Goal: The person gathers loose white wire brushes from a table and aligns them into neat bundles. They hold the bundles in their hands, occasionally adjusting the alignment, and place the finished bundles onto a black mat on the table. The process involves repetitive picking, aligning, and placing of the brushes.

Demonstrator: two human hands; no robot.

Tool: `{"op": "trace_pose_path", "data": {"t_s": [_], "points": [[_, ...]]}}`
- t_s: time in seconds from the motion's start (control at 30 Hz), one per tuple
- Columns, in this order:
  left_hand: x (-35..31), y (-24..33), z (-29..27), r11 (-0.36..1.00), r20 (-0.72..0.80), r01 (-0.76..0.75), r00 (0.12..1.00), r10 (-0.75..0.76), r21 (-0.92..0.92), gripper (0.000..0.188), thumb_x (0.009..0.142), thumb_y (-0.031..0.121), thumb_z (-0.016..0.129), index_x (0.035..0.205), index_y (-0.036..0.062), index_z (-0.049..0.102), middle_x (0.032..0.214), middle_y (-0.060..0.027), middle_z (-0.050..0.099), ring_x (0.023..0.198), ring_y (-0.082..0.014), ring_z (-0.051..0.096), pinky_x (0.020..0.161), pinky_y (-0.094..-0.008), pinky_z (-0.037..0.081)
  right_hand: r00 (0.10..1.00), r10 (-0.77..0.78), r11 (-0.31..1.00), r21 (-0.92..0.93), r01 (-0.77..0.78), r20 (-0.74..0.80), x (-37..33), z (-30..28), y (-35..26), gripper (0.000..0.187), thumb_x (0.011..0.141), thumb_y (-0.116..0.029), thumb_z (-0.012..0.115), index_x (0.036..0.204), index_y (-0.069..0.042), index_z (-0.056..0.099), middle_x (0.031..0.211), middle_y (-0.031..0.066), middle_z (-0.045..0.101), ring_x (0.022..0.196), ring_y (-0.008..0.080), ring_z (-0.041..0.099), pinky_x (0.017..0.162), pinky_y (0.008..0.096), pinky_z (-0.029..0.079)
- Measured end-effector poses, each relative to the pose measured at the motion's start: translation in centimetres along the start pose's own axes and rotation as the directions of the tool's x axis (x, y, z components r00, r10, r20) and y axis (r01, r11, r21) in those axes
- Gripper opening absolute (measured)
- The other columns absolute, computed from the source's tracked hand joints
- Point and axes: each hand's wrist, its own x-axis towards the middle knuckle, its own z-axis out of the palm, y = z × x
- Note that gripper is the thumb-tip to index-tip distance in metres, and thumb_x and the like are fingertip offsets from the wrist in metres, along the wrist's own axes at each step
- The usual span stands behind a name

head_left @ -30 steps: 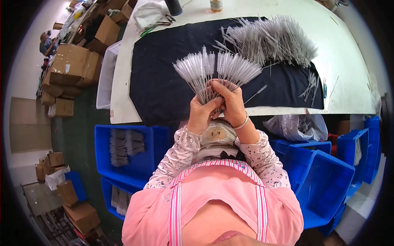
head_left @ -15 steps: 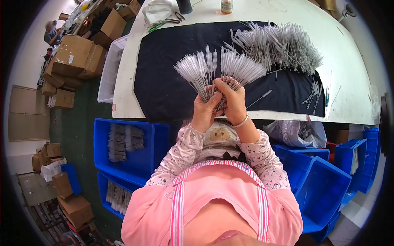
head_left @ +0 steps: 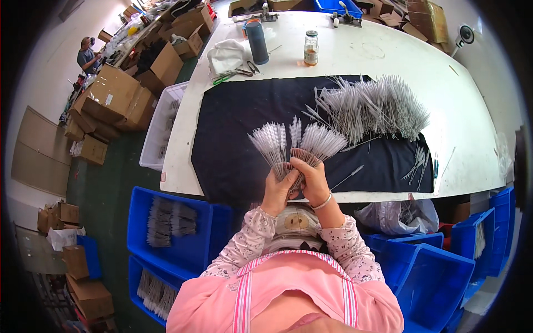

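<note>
From where I'm standing, both hands are meeting near the middle of the frame. The left hand (head_left: 279,187) is gripping the wire stems of some thin brushes (head_left: 296,134), and the right hand (head_left: 315,182) is clasping stems right beside it. Their pale bristle heads are fanning upward over a dark cloth (head_left: 233,139). At the upper right, a thick brush pile (head_left: 383,108) is lying on that cloth. A glass jar (head_left: 311,51) is standing at top centre, while a blue bin (head_left: 194,252) is holding grey brushes (head_left: 160,222) at lower left.
</note>
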Motion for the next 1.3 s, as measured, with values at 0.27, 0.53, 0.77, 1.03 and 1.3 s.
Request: {"op": "trace_pose_path", "data": {"t_s": [0.27, 0.53, 0.77, 1.03, 1.3], "points": [[-0.2, 0.3, -0.6, 0.991, -0.004, -0.007, 1.000, 0.008, 0.136, 0.033, 0.082, 0.020, 0.071, 0.105, 0.0055, 0.053, 0.076, -0.0002, 0.059, 0.057, -0.0054, 0.055, 0.038, -0.0164, 0.036, 0.997, 0.058, 0.998, 0.002, -0.058, 0.059, -0.2, -0.3, 0.2, 0.016, 0.083, -0.010, 0.066, 0.096, -0.003, 0.064, 0.074, 0.0018, 0.063, 0.056, 0.0084, 0.057, 0.043, 0.0191, 0.040], [-0.1, 1.1, -0.4, 0.974, 0.047, -0.054, 0.998, 0.044, 0.220, 0.034, 0.083, 0.017, 0.071, 0.107, 0.0021, 0.053, 0.076, -0.0020, 0.060, 0.055, -0.0057, 0.054, 0.039, -0.0171, 0.037, 0.993, 0.068, 0.993, 0.092, -0.077, 0.096, -0.3, -0.2, -0.3, 0.012, 0.082, -0.007, 0.066, 0.093, -0.004, 0.062, 0.077, 0.0028, 0.065, 0.060, 0.0093, 0.059, 0.046, 0.0200, 0.043], [-0.4, 0.6, -0.5, 0.995, -0.040, -0.063, 0.997, 0.067, 0.080, 0.028, 0.084, 0.015, 0.069, 0.105, 0.0042, 0.055, 0.077, -0.0011, 0.060, 0.056, -0.0062, 0.054, 0.039, -0.0183, 0.038, 0.994, 0.077, 0.991, 0.105, -0.085, 0.081, -0.2, 0.5, -0.1, 0.009, 0.083, -0.009, 0.064, 0.091, -0.006, 0.063, 0.076, 0.0025, 0.066, 0.053, 0.0051, 0.055, 0.039, 0.0163, 0.034], [-0.5, 0.2, -0.9, 0.995, -0.060, 0.004, 0.998, -0.010, -0.103, 0.027, 0.084, 0.027, 0.069, 0.099, 0.0060, 0.059, 0.074, -0.0004, 0.060, 0.053, -0.0063, 0.054, 0.038, -0.0187, 0.037, 0.993, 0.058, 0.992, 0.108, -0.069, 0.100, -0.1, 0.3, 0.8, 0.015, 0.083, -0.013, 0.065, 0.094, -0.003, 0.065, 0.076, 0.0027, 0.066, 0.056, 0.0059, 0.057, 0.044, 0.0169, 0.038], [-0.1, -0.7, -2.0, 0.996, -0.050, -0.077, 0.996, 0.075, -0.034, 0.035, 0.089, 0.039, 0.059, 0.105, 0.0074, 0.053, 0.079, -0.0016, 0.061, 0.058, -0.0092, 0.058, 0.040, -0.0193, 0.041, 0.999, 0.001, 0.999, 0.048, -0.003, 0.034, 0.3, 0.8, 1.2, 0.010, 0.080, -0.006, 0.066, 0.089, -0.002, 0.064, 0.075, 0.0018, 0.063, 0.057, 0.0069, 0.057, 0.045, 0.0187, 0.041]]}}
